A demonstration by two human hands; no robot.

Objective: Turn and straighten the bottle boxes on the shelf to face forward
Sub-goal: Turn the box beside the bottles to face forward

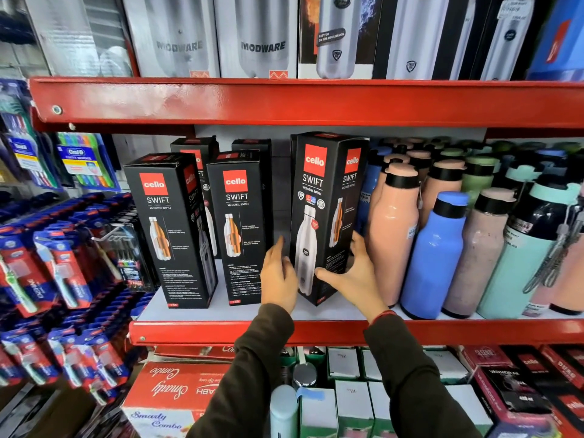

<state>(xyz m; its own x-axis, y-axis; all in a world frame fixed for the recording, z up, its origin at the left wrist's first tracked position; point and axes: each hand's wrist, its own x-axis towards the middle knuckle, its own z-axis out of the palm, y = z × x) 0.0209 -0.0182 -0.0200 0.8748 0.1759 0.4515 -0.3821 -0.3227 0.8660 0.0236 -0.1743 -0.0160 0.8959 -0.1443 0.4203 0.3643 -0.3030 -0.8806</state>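
Note:
Three black Cello Swift bottle boxes stand at the front of the white shelf board (189, 312). The left box (170, 229) is turned a little, showing its front and right side. The middle box (241, 226) faces forward. The right box (322, 213) is tilted and turned, with a corner toward me and two faces showing. My left hand (279, 278) presses its left side low down. My right hand (350, 273) wraps its lower right side, thumb across the front. More black boxes (194, 147) stand behind.
Loose bottles crowd the shelf right of the box: peach (393, 235), blue (434, 257), mint (524, 251). The red shelf lip (316, 331) runs below my wrists, another red shelf (284, 101) overhead. Toothbrush packs (63, 273) hang at left. Boxed goods sit below.

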